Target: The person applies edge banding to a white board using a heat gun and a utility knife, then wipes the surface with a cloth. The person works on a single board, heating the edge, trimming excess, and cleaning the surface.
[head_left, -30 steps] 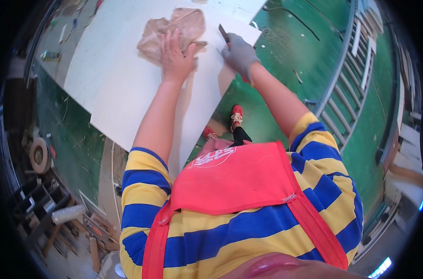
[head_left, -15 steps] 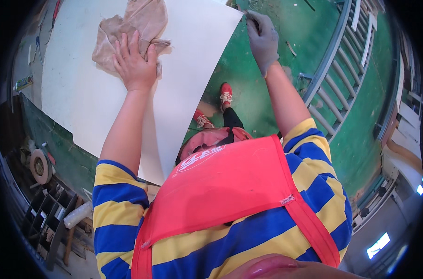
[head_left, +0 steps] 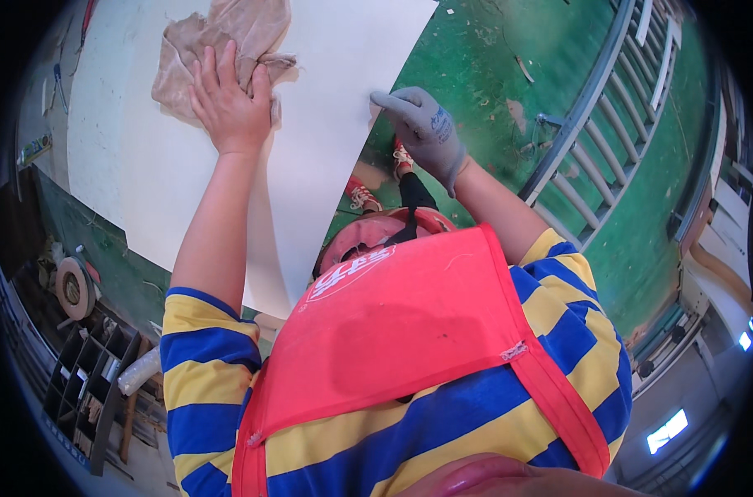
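Observation:
My left hand [head_left: 231, 112], bare, lies with fingers spread on a crumpled beige cloth [head_left: 186, 58] atop a large white board [head_left: 343, 45]. To its right, my right hand [head_left: 418, 124], in a grey glove, is at the board's right edge; its forefinger reaches out onto or just over that edge, and the other fingers are curled, hiding whatever they may hold. The board's far corner shows at the top.
A metal rack with rungs [head_left: 600, 161] lies on the right over green floor [head_left: 658, 248]. Pliers and small tools [head_left: 58, 87] sit left of the board. A tape roll [head_left: 74, 288] and a compartmented box [head_left: 82, 373] are lower left. My red shoes [head_left: 364, 195] show below the board's edge.
The board, cloth and left hand sit further left in view. My right hand has come down the board's edge toward me; the blade seen in it earlier is not visible now.

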### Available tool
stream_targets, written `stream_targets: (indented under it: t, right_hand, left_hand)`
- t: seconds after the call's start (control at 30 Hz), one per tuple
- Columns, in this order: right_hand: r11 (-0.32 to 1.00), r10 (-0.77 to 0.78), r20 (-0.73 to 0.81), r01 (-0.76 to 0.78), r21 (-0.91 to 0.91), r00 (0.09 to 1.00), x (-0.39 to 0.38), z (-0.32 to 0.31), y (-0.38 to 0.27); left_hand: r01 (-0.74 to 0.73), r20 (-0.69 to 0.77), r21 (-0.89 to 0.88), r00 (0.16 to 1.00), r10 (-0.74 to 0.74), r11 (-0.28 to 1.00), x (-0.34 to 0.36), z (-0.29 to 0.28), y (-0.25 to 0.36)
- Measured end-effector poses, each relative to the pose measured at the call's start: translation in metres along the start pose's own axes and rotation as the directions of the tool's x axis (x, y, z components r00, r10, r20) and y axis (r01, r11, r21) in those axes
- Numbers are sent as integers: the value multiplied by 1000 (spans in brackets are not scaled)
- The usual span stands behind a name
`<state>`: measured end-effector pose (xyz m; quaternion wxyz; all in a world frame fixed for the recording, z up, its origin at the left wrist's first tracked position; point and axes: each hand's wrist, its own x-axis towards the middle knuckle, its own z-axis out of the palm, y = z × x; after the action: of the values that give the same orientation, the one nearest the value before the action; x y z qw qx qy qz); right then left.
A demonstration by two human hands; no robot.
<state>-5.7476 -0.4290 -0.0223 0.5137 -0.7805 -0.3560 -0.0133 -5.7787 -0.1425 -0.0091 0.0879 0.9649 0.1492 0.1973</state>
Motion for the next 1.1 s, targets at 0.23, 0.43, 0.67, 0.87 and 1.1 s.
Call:
stream_targets:
  t: [0.23, 0.43, 0.67, 0.87, 1.1]
  right_hand:
    - [996, 57, -106, -64, -62, 993, 61, -43, 53]
    - [966, 103, -266, -160, -203, 959, 93, -66, 79]
    - [967, 98, -377, -177, -183, 921, 77, -31, 47]
    - [917, -68, -382, -93, -387, 922, 28, 7, 12]
    - [957, 173, -129, -198, -211, 976, -86, 94, -121]
  left_hand:
    - [18, 9, -20, 1000, -18, 1000, -1, -3, 3]
    - [3, 11, -14, 1000, -3, 1000, -3, -5, -1]
    - [-45, -33, -25, 998, 44, 999, -4, -2, -4]
    - [-18, -18, -49, 1000, 17, 999, -4, 3, -4]
    - [-53, -62, 35, 997, 55, 998, -10, -2, -15]
